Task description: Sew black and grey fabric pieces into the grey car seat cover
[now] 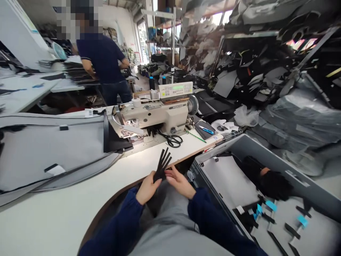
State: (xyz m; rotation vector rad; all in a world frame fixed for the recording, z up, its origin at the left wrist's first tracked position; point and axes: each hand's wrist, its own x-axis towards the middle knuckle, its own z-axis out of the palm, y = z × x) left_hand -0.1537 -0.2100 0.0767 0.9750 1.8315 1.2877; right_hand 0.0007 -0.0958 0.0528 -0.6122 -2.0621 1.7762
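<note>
My left hand (148, 187) and my right hand (179, 180) are close together just below the curved front edge of the white sewing table (80, 209). Both pinch the lower end of a small bundle of black strips (162, 164), which fans out upward over the table edge. Both sleeves are dark blue, and grey fabric (170, 220) lies across my lap. The sewing machine (154, 115) stands behind the hands, with black scissors (173, 139) beside it.
A large grey fabric panel (39, 149) covers the table's left half. A grey bin (266, 199) at my right holds white sheets, black strips and blue tags. Another person (105, 62) stands at a far table. Piles of dark material fill the right side.
</note>
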